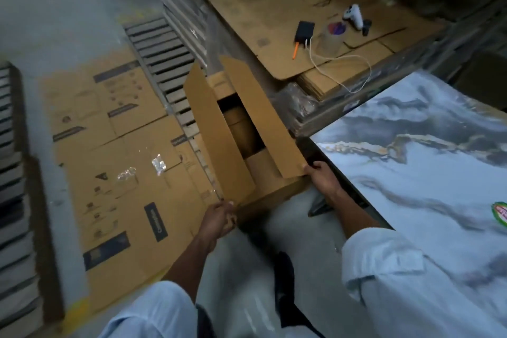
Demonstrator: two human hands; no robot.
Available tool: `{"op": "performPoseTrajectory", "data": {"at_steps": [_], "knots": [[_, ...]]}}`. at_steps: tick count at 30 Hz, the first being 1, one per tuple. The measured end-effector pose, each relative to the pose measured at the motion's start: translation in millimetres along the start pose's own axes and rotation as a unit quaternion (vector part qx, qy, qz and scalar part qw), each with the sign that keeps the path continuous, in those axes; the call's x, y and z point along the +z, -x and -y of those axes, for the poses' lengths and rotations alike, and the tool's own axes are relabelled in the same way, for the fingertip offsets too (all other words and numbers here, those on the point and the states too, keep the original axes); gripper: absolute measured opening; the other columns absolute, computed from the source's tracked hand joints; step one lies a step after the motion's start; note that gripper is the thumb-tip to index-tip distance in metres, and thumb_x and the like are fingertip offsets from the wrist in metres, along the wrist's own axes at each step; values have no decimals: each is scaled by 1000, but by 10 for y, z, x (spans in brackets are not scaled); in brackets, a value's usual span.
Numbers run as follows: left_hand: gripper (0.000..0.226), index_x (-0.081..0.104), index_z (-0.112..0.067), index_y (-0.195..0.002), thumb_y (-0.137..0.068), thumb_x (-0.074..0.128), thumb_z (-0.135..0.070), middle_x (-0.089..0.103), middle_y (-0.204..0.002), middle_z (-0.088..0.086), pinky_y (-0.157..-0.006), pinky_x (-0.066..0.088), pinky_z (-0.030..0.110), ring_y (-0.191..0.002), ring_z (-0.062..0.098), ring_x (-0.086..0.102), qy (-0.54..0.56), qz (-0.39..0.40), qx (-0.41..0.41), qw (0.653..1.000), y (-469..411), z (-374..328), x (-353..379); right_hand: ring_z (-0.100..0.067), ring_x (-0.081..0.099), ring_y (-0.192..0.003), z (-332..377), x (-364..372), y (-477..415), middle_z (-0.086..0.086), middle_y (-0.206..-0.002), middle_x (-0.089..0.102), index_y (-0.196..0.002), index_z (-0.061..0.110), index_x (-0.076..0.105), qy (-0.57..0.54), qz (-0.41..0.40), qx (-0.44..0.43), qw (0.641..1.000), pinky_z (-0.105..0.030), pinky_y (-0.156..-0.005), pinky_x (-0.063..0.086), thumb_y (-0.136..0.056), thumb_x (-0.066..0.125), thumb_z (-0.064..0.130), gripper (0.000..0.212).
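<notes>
An open brown cardboard box (274,186) stands on the floor in front of me, its two long flaps raised. Between the flaps I see brown shapes inside, too dark to name. My left hand (219,218) grips the box's near left corner at the foot of the left flap (216,134). My right hand (323,178) pinches the near corner of the right flap (263,118), fingers curled over its edge.
Flattened cartons (115,151) cover the floor on the left, beside slatted pallets (162,49). A stack of flat cardboard (274,8) behind the box carries a tape roll (330,35), a black device (304,30), a white cable and a white tool (354,15). A marble-patterned table (411,159) fills the right.
</notes>
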State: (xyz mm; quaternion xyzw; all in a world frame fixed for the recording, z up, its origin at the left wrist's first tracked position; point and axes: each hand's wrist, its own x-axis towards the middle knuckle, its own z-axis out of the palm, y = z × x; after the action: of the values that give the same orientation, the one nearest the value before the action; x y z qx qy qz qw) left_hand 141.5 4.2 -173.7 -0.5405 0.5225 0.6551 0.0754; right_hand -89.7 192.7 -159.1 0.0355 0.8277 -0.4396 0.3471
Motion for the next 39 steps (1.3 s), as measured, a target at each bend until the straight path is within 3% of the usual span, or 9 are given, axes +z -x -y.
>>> {"op": "performPoseTrajectory", "data": {"at_steps": [4,11,14,18,22,27,30,36,39], "knots": [[59,46,-18,-144,-97,59,-50,47,-145,3,-96,55,46,-128,26,49,41,-21,-35,998,-281,107,187,-27,55,-124,-145,9,-344,-8,-141,56,-147,11,47,17,47,13,999,-40,-101,44,-97,57,56,68],[71,44,-27,-149,-89,62,-62,45,-145,-6,-111,38,51,-128,16,40,146,-2,-46,988,-405,138,386,-20,58,-105,-180,8,-542,0,-120,60,-133,25,51,-44,139,24,989,-50,-104,43,-102,52,48,39],[89,37,-21,-152,-82,65,-68,43,-152,-3,-111,31,47,-131,16,40,159,-28,-15,987,-386,116,468,-21,55,-113,-211,-56,-530,4,-123,59,-145,23,50,-60,156,7,986,-52,-106,41,-100,55,48,51],[117,33,-15,-139,-54,73,-86,42,-141,10,-113,33,50,-133,30,42,169,-87,51,980,-283,-112,485,-22,62,-115,-24,-184,-440,0,-120,67,-127,20,60,-91,118,-41,988,-47,-103,48,-81,63,68,67],[112,34,-19,-135,-54,76,-83,44,-137,13,-111,41,54,-128,32,47,170,-90,113,975,-193,-474,365,-22,59,-113,356,-134,-313,-3,-121,61,-126,14,49,-124,95,-89,984,-39,-88,50,-97,59,54,51],[122,36,-18,-154,-58,79,-78,47,-151,3,-111,42,46,-132,25,51,148,-117,141,972,-98,-811,48,-17,40,-137,735,20,-181,6,-150,47,-153,31,43,-99,83,-121,984,-40,-107,35,-86,61,70,79],[123,48,-16,-147,-48,82,-81,62,-138,7,-107,49,46,-121,24,61,159,-124,160,966,-55,-867,-249,-17,44,-132,924,144,32,9,-142,52,-149,29,50,-90,63,-166,980,-39,-108,36,-88,63,64,71],[120,29,-9,-157,-66,82,-67,50,-149,8,-105,36,35,-132,23,49,176,-126,232,948,371,-1031,-745,-27,60,-108,1165,476,536,-5,-117,64,-128,25,63,-89,54,-204,973,-41,-84,49,-85,54,70,63],[96,35,-6,-153,-81,79,-51,62,-122,-1,-98,38,34,-117,18,51,154,-142,279,937,580,-1184,-922,-28,60,-108,1295,555,729,-5,-114,64,-119,26,64,-105,45,-229,967,-38,-79,46,-85,52,69,56]]}}
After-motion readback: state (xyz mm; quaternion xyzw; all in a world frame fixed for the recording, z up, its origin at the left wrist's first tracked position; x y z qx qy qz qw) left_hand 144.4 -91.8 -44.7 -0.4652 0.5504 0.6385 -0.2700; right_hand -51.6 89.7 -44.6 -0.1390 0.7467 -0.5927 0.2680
